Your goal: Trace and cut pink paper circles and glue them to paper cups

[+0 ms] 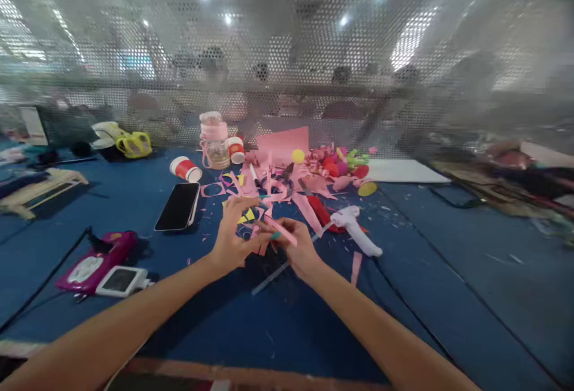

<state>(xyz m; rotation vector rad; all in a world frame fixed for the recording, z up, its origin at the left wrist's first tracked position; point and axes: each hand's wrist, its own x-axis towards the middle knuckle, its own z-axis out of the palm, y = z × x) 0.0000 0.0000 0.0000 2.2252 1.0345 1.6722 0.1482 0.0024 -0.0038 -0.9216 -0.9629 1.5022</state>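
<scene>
Both of my hands meet over the middle of a blue table (251, 325). My left hand (235, 232) is pinched on one end of a thin pink paper strip (281, 231). My right hand (299, 249) is closed on the same strip from the other side. Pink paper scraps (273, 191) lie scattered just beyond my fingers. A white glue gun (356, 228) lies to the right of my right hand. A clear stick (269, 278) lies on the table under my right wrist.
A black phone (178, 206) lies left of the hands, a red-and-white cup (185, 169) on its side behind it. A jar (214, 140), pink sheet (283, 144) and coloured balls (336, 164) stand at the back. A magenta case (95, 260) and small device (121, 280) lie left. A perforated screen (287, 50) closes the far side.
</scene>
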